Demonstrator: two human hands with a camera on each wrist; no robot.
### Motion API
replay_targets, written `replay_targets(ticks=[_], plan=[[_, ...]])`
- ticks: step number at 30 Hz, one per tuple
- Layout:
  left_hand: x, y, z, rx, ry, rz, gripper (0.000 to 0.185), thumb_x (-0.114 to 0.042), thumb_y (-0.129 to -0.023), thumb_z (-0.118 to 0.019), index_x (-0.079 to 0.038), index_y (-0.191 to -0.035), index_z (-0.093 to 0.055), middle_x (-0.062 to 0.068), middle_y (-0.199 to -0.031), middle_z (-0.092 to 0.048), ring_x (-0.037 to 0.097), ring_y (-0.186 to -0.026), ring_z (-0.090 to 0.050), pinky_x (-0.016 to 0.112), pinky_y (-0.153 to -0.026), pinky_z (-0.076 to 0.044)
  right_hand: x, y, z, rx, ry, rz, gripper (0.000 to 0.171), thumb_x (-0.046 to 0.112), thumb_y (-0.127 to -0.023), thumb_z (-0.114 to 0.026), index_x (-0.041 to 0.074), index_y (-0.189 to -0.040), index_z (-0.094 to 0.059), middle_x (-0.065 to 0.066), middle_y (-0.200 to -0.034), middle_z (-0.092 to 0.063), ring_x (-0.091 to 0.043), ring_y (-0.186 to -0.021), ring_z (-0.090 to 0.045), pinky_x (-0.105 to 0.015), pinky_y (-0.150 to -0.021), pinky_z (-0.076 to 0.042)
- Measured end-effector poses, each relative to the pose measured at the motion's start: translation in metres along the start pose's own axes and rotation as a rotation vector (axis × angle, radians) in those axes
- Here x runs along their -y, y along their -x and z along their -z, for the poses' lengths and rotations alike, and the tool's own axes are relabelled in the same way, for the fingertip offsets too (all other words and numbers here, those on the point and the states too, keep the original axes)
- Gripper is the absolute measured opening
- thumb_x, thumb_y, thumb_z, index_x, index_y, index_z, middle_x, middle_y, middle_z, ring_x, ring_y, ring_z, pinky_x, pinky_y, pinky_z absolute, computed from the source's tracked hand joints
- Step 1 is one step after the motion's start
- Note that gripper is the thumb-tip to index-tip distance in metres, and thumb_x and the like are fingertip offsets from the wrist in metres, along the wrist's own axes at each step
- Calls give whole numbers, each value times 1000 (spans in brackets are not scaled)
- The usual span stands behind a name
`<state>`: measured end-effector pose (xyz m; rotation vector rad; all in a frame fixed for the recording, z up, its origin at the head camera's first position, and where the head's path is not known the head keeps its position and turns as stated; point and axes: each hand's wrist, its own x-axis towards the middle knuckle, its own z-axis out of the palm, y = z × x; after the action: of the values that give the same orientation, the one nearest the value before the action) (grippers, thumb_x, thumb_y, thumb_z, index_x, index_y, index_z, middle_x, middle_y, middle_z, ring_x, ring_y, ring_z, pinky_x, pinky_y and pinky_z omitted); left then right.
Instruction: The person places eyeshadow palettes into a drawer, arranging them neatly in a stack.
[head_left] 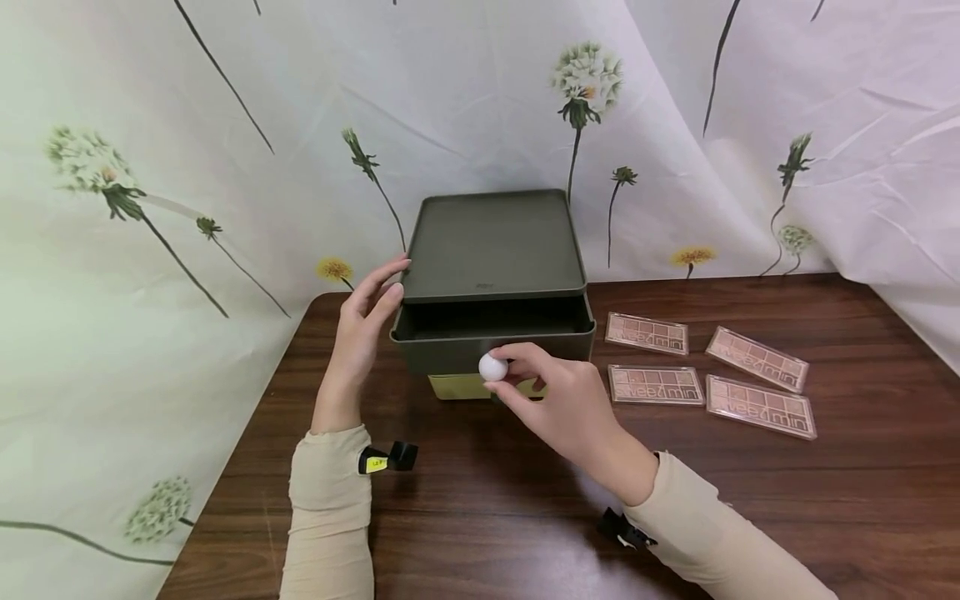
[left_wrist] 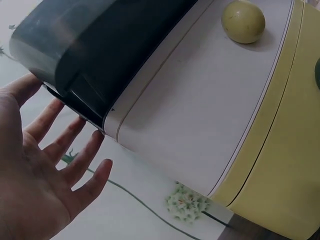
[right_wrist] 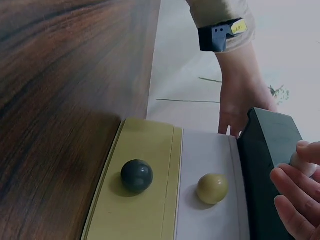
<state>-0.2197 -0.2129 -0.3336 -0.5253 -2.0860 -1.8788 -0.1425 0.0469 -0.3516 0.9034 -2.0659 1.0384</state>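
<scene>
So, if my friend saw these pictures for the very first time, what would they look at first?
Probably the dark drawer, pulled out at the top of the cabinet, with the right hand pinching its round white knob. Below it, a white drawer wears a yellow knob, and a yellow drawer wears a dark knob. Four pinkish palettes lie on the table to the right.

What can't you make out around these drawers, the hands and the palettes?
Head view: whatever lies inside the open dark drawer, hidden by its front, the cabinet top and shadow.
Head view: the white drawer front, hidden by the open drawer.
Head view: any fine print on the palettes, too small.
Left wrist view: most of the dark green knob, cut off by the right edge.
Right wrist view: part of the white knob, covered by fingers of the right hand.
</scene>
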Motion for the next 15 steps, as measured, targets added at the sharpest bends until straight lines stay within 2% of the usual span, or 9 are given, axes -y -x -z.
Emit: replay_targets(ticks=[6, 10, 15], plan=[[-1, 0, 1, 8, 3, 6, 40, -16, -103, -51, -2, -140, -54, 2, -149, -47, 19, -133, -43, 34, -106, -35, 7, 7, 5, -5, -13, 27, 41, 10, -76, -86, 15, -112, -67, 4, -86, -75, -3, -69, -67, -18, -54, -48], [0, 0, 1, 12, 7, 11, 40, -16, -103, -51, -2, -140, -54, 1, -150, -47, 18, -134, -42, 34, -105, -35, 12, 11, 8, -7, -24, 34, 42, 10, -75, -86, 15, -112, -66, 5, -86, -75, -3, -71, -68, -17, -57, -48], [1, 0, 1, 7, -4, 8, 40, -17, -103, -51, -3, -140, -55, 1, -149, -48, 18, -134, -42, 33, -104, -36, 17, 15, 11, 10, -39, 15, 37, 14, -79, -84, 14, -111, -67, 7, -87, -75, -3, -75, -69, -21, -60, -51]])
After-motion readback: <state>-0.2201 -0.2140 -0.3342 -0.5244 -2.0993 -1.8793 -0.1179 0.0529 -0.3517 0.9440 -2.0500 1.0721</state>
